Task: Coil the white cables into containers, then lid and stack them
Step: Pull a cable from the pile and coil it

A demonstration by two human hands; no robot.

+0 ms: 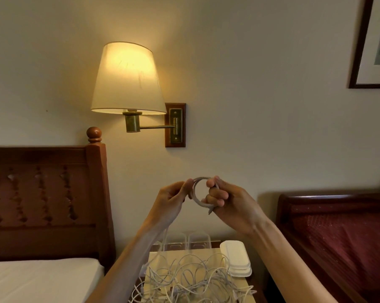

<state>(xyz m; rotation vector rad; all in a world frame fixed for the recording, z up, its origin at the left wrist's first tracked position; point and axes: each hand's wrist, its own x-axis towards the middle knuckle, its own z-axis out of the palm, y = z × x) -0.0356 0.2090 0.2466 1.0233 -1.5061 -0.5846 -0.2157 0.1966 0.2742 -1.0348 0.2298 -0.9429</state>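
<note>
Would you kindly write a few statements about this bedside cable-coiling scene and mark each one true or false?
1. Both hands hold a coiled white cable up in the air. True: the left hand and right hand grip opposite sides of the loop.
2. The stack of white lids lies left of the tangled cables. False: it lies to the right of the tangled cables.
3. The clear containers stand behind the tangle, near the wall. True.
4. The wall lamp is switched off. False: its shade glows, lit.
5. A lid is already on a container. False: the lids sit stacked on the table, apart from the containers.
</note>
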